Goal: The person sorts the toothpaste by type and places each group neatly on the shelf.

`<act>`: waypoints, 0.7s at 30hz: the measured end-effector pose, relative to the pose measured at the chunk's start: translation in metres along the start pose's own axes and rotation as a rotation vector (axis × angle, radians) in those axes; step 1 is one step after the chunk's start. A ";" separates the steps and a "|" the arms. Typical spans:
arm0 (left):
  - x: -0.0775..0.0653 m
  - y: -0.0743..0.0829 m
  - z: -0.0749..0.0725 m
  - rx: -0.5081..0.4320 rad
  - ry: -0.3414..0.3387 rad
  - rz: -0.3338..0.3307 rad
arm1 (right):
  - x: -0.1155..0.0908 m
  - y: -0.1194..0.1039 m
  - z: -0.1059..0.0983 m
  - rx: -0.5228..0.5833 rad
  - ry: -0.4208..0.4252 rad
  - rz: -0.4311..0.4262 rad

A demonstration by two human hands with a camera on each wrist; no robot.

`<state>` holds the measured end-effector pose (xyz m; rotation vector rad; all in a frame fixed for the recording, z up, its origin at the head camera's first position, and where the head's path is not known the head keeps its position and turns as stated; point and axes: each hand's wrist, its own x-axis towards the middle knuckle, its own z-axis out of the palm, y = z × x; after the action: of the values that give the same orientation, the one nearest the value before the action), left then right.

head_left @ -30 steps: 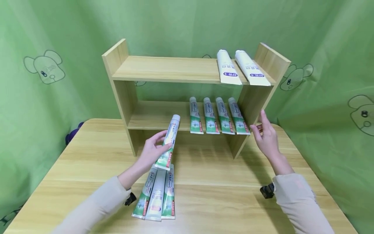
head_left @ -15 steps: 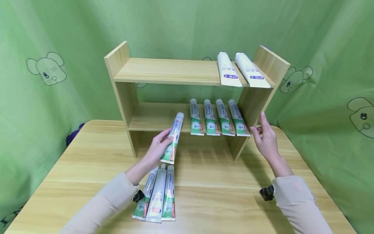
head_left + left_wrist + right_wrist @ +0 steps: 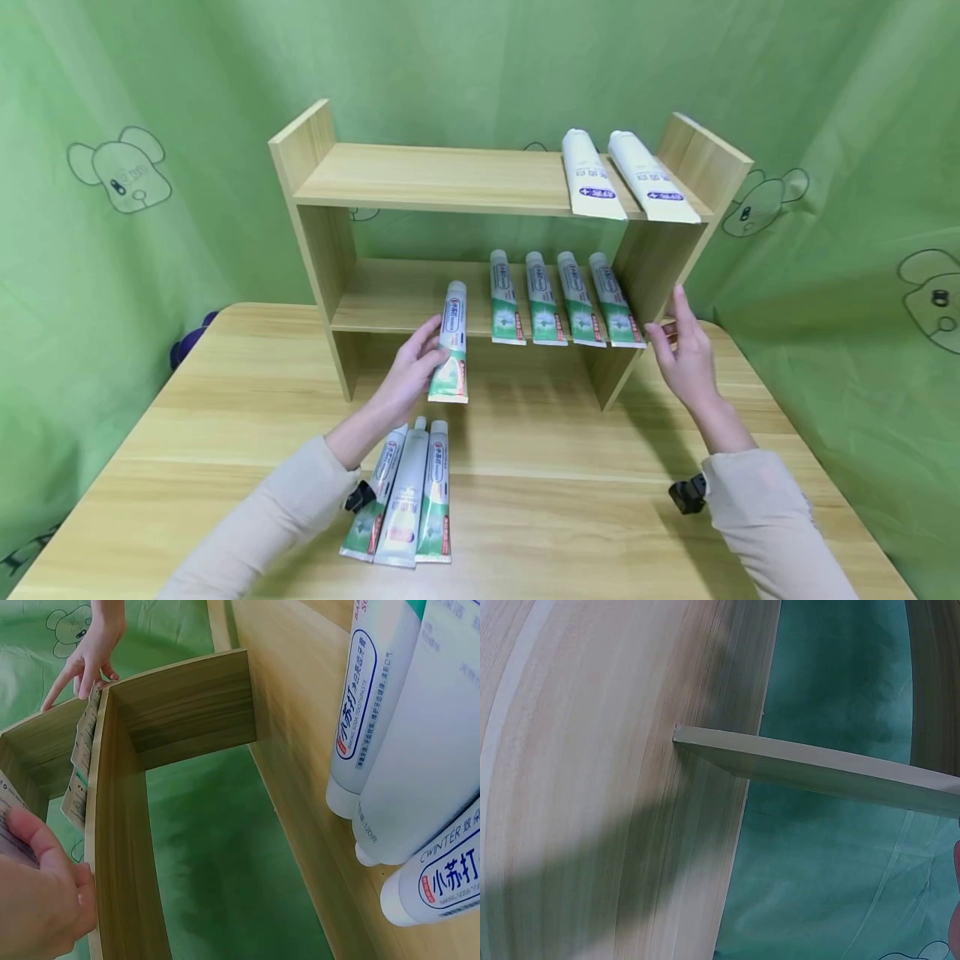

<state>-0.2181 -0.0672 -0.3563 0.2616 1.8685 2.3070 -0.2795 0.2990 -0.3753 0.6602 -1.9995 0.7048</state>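
My left hand (image 3: 411, 371) grips a green-and-white toothpaste tube (image 3: 453, 337) by its side, cap end up, at the front edge of the middle shelf (image 3: 390, 300). Its fingers also show close to the shelf edge in the left wrist view, the tube (image 3: 9, 825) mostly cut off there. On that shelf's right half lie several similar tubes, the nearest one (image 3: 508, 304) just right of the held tube. My right hand (image 3: 686, 354) rests against the rack's right side panel (image 3: 663, 258), index finger extended along it, holding nothing. Only a sliver of it enters the right wrist view.
Two white tubes (image 3: 592, 175) lie on the top shelf (image 3: 435, 177) at the right. On the wooden table (image 3: 555, 517), a whitish tube (image 3: 405, 500) lies between two green-and-white ones, below my left forearm. A green curtain (image 3: 465, 67) hangs behind the rack.
My left hand has moved up and forward to the middle shelf with the tube, which has turned from slanted to nearly straight. The right hand stays at the side panel.
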 end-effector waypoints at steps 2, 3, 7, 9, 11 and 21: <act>0.000 0.000 -0.001 -0.003 -0.015 0.011 | 0.000 0.000 0.000 0.004 0.003 -0.001; 0.000 0.000 -0.001 -0.005 -0.021 0.015 | 0.000 -0.001 0.000 0.006 0.005 -0.001; 0.000 -0.001 -0.001 -0.016 -0.029 0.015 | 0.001 -0.001 0.000 0.005 0.012 -0.003; -0.001 0.000 -0.001 -0.012 -0.030 0.010 | 0.001 0.000 0.000 0.003 0.015 -0.005; -0.002 0.001 0.000 0.004 -0.031 0.000 | 0.001 0.000 0.000 0.002 0.017 -0.005; -0.009 0.006 -0.002 0.009 -0.201 -0.015 | 0.000 -0.001 0.000 0.009 0.011 0.004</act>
<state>-0.2102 -0.0725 -0.3509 0.4602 1.7766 2.1726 -0.2787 0.2982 -0.3750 0.6568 -1.9888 0.7186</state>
